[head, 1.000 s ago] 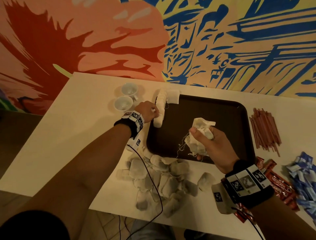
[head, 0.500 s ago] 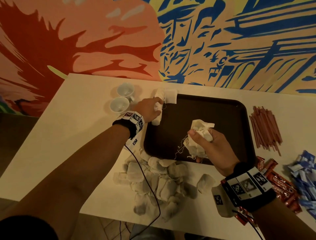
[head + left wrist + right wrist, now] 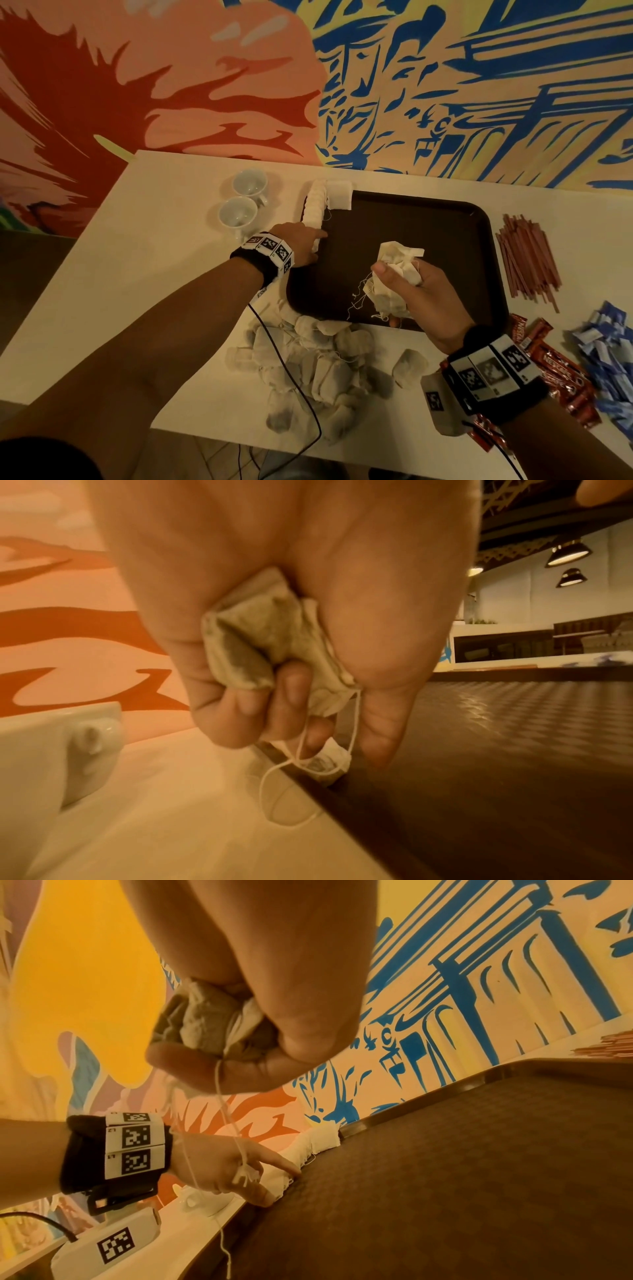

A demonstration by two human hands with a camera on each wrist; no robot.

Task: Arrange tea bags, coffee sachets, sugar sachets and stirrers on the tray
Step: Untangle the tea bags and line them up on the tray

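On the white bench a dark brown tray is placed, and a row of tea bags is lined along its left edge. At the near end of this row the left hand is seen; its index finger is stretched toward the row, while a few tea bags are clamped in its grip by the curled fingers. Above the tray the right hand is held, and a bunch of tea bags with hanging strings is closed tightly in its grip. A loose pile of tea bags is spread on the bench near the front edge of the tray. To the right of the tray, stirrers, red coffee sachets and blue sugar sachets are laid. Two white cups are standing left of the tray.
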